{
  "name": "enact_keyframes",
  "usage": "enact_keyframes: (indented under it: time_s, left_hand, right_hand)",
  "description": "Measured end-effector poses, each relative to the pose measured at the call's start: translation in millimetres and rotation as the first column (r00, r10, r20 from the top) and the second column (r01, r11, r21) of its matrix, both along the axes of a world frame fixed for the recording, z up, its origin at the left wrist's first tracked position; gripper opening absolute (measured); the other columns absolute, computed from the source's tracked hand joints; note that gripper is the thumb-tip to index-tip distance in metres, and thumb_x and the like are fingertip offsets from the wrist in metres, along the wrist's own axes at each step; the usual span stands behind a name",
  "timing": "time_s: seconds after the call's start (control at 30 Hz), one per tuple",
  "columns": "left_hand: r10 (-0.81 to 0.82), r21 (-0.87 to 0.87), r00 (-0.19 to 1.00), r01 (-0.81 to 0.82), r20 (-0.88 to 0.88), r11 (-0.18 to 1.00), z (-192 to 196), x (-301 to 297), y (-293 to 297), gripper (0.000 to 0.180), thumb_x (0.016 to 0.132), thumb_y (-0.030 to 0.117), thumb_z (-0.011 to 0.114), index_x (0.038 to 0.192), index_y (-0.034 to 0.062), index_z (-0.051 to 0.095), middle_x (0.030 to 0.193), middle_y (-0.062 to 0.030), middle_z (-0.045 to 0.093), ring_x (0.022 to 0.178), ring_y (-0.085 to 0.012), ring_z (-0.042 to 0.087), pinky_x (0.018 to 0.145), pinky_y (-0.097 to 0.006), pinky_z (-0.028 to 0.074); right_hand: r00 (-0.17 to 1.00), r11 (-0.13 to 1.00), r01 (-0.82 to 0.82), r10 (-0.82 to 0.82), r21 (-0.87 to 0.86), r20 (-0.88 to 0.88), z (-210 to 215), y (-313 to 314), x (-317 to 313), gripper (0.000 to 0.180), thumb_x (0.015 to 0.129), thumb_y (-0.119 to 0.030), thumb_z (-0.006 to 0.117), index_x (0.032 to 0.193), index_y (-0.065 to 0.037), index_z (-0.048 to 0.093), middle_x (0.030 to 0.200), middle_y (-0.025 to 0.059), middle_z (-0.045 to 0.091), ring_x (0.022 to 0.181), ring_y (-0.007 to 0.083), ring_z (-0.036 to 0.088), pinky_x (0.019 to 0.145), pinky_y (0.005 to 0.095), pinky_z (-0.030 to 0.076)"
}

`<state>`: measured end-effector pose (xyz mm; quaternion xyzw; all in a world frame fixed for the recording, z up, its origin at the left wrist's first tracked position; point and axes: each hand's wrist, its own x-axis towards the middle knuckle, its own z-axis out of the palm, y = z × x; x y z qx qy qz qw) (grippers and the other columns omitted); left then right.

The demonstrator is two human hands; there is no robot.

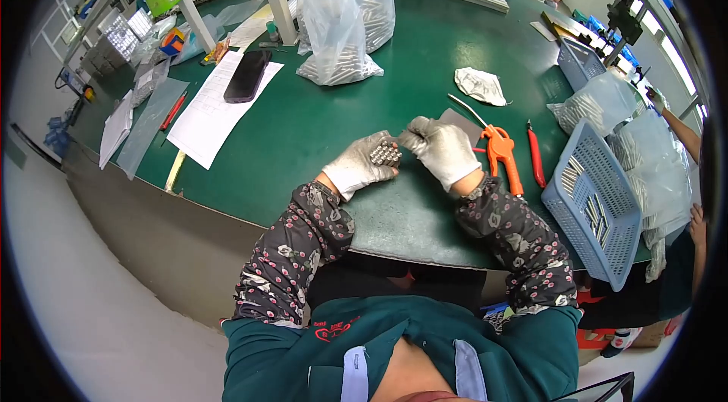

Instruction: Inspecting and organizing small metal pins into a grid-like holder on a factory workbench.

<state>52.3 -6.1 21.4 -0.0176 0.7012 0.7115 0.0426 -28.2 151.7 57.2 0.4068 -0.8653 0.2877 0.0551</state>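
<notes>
Holding a bundle of small metal rods (385,152) in my left hand (360,165), grip closed around it; my right hand (444,150), fingers curled, steadies the ends. Any slackening could spill rods across the green desk (326,114).

Free room: bare green surface (334,121) ahead & left of the left grip (362,165), open up to the paper sheet (216,110) w/ black phone (248,76). Obstacles: orange air gun (500,152) just right of the right grip (444,150), red pliers (535,155) beyond it, then blue basket (599,208) walling off the right side. Far ahead: clear bags of metal pins (341,23) & white crumpled bag (480,86). Grey sheet (462,123) lies under/behind the right grip.
</notes>
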Motion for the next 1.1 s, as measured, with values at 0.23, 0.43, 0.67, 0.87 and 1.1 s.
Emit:
enact_keyframes:
  time_s: [0.23,0.43,0.67,0.87,1.1]
  left_hand:
    - [-0.043,-0.061,0.998,0.04,-0.043,0.997,-1.5,-1.5,-4.2,0.041,0.068,-0.008,0.068,0.101,0.0044,0.048,0.086,0.0001,0.055,0.081,-0.0102,0.052,0.075,-0.022,0.044]
    - [0.013,0.018,1.0,-0.013,-0.009,1.0,5.8,2.5,3.1,0.038,0.067,-0.009,0.068,0.097,0.0053,0.049,0.084,0.0,0.053,0.08,-0.0099,0.052,0.075,-0.021,0.043]
    - [-0.025,-0.039,0.999,0.024,-0.028,0.999,2.1,0.4,-0.3,0.038,0.066,-0.01,0.068,0.096,0.0068,0.05,0.084,0.0002,0.054,0.079,-0.0101,0.052,0.075,-0.022,0.043]
    - [-0.095,-0.081,0.994,0.09,-0.055,0.993,-4.8,-1.8,-8.6,0.038,0.066,-0.01,0.067,0.095,0.0072,0.05,0.083,0.0002,0.055,0.079,-0.0099,0.052,0.074,-0.023,0.044]
    - [-0.009,0.041,0.999,0.011,-0.047,0.999,2.1,1.5,0.2,0.035,0.067,-0.009,0.068,0.092,0.0072,0.049,0.081,0.0008,0.054,0.077,-0.0093,0.052,0.073,-0.021,0.044]
  right_hand:
    - [0.99,0.998,0.06,-0.061,0.017,0.125,-4.9,14.3,-11.4,0.028,0.08,-0.037,0.058,0.084,-0.01,0.063,0.076,0.0127,0.063,0.073,0.0312,0.061,0.063,0.0403,0.047]
    - [0.997,0.995,-0.064,0.068,-0.079,0.045,-7.9,2.3,-3.9,0.028,0.081,-0.037,0.058,0.087,-0.01,0.063,0.078,0.0125,0.063,0.074,0.0302,0.061,0.063,0.039,0.047]
    - [0.996,0.988,-0.031,0.044,-0.152,0.08,0.2,11.0,-9.3,0.028,0.078,-0.038,0.06,0.084,-0.012,0.066,0.075,0.0107,0.064,0.072,0.0278,0.062,0.062,0.0367,0.048]
    - [0.994,0.982,-0.075,0.059,0.175,0.091,32.9,15.1,-19.4,0.025,0.075,-0.035,0.064,0.076,-0.01,0.068,0.068,0.0104,0.062,0.063,0.0252,0.061,0.059,0.0331,0.048]
    - [0.977,0.978,-0.161,0.177,0.135,-0.115,22.4,5.0,-16.7,0.024,0.073,-0.033,0.066,0.078,-0.01,0.067,0.069,0.0109,0.062,0.064,0.0266,0.061,0.059,0.0343,0.047]
